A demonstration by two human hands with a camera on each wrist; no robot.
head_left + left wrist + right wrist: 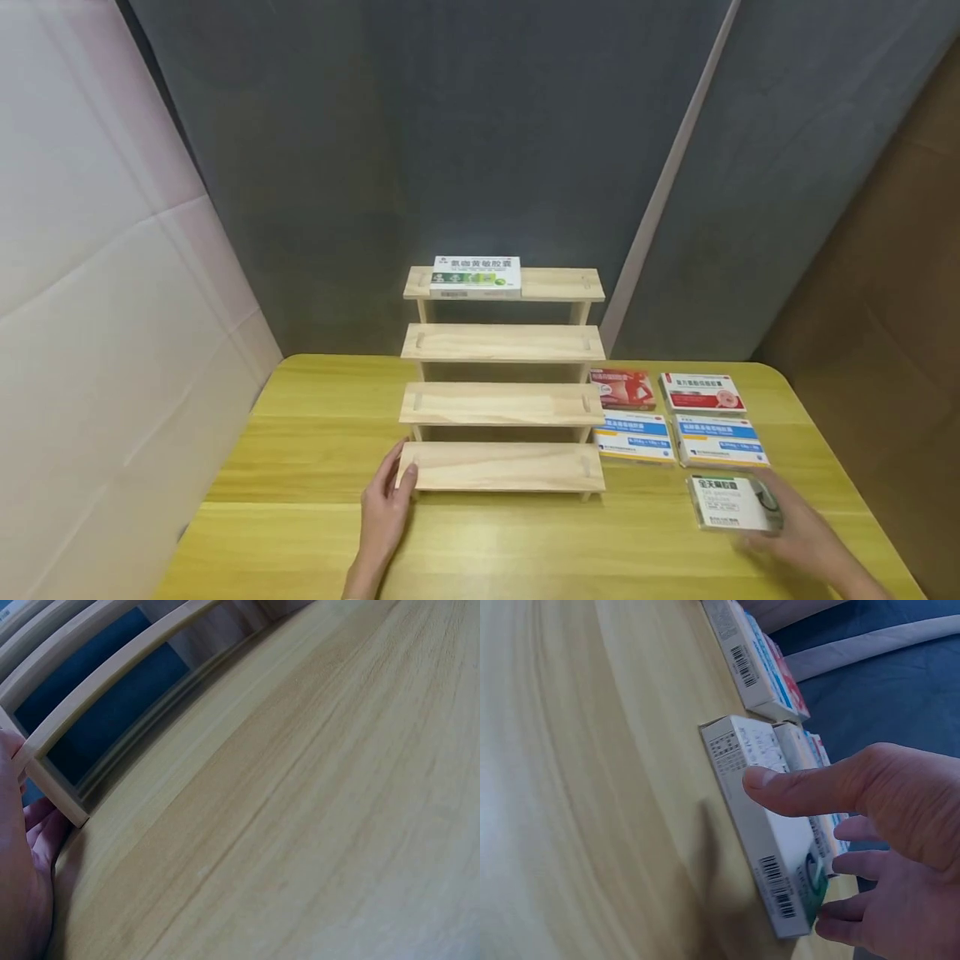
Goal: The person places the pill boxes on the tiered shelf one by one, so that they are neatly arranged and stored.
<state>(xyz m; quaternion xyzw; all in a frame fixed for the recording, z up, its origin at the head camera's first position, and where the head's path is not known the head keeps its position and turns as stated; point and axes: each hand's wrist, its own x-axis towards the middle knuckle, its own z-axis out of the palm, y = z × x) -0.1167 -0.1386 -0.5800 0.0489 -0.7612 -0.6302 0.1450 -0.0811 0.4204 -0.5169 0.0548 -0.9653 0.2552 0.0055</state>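
My left hand (384, 510) grips the wooden stand (502, 342) at its seven o'clock corner, thumb on the lowest step (502, 467), fingers bent around its end. At four o'clock, my right hand (801, 527) is loosely spread about the green-white box (726, 504) — whether the thumb touches it, I cannot tell. Toward twelve from this box lies a blue-white box (722, 439).

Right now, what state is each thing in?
Wooden rack: standing upright
Left hand: gripping the left end of the lowest step
Upper box: flat on the rack
Front box: flat
Right hand: open, at the front box
Red box: flat, partly hidden
Red-and-white box: flat
Left blue box: flat
Right blue box: flat
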